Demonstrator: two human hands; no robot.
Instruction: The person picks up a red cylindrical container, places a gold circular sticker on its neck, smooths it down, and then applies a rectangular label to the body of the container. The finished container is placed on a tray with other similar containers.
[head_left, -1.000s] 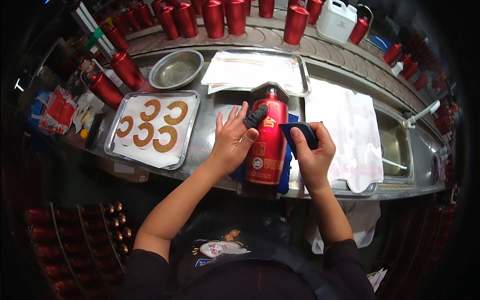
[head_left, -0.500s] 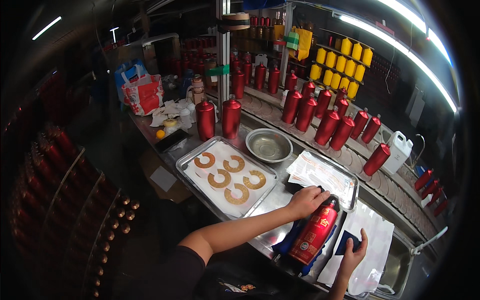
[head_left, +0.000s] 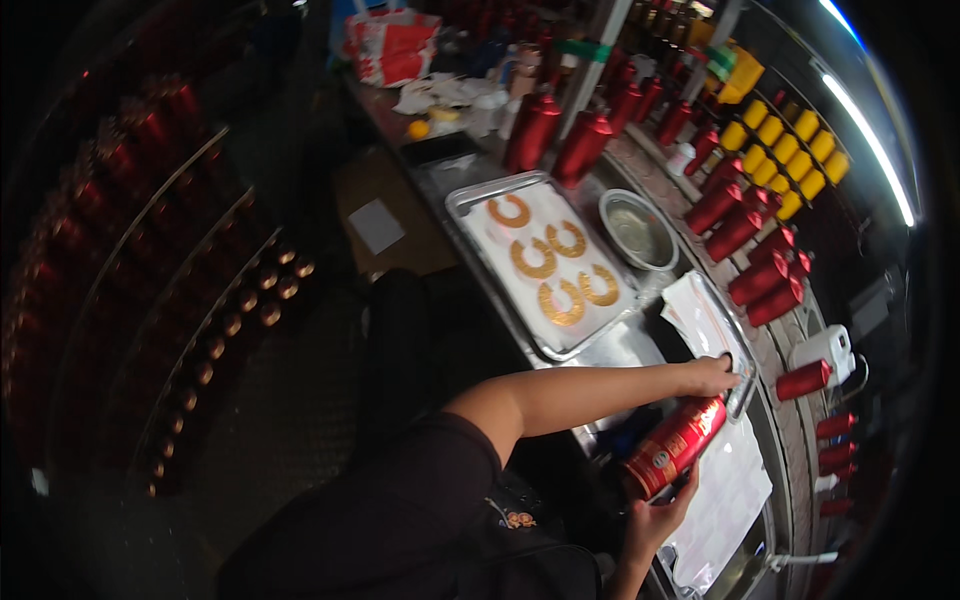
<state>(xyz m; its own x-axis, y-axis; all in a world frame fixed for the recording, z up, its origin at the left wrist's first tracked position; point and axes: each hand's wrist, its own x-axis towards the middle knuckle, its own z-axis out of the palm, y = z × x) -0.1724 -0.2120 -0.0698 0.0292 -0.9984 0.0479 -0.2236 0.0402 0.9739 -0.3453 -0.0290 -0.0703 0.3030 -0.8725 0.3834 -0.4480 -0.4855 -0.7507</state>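
Observation:
A glossy red bottle (head_left: 676,446) with gold print lies slantwise over the front edge of the metal bench. My left hand (head_left: 712,375) is closed around its neck end at the far upper right. At the near end, my right hand (head_left: 660,518) cups the bottle's base, fingers curled along its right side. Dark blue cloth (head_left: 622,436) shows beside the bottle, partly under my left forearm. To the right of the bottle lies a white sheet (head_left: 725,500). The dark blue pad seen earlier in my right hand cannot be made out.
A metal tray (head_left: 478,262) holds several gold C-shaped pieces on white paper. Beyond it stand a metal bowl (head_left: 640,230) and red bottles (head_left: 533,132). Another tray (head_left: 745,385) carries printed sheets. Racks of red bottles (head_left: 120,200) fill the left.
The view has swung left and tilted. My right hand has moved from beside the bottle onto its base. The bottle now looks raised off the blue cloth, my left hand still at its neck.

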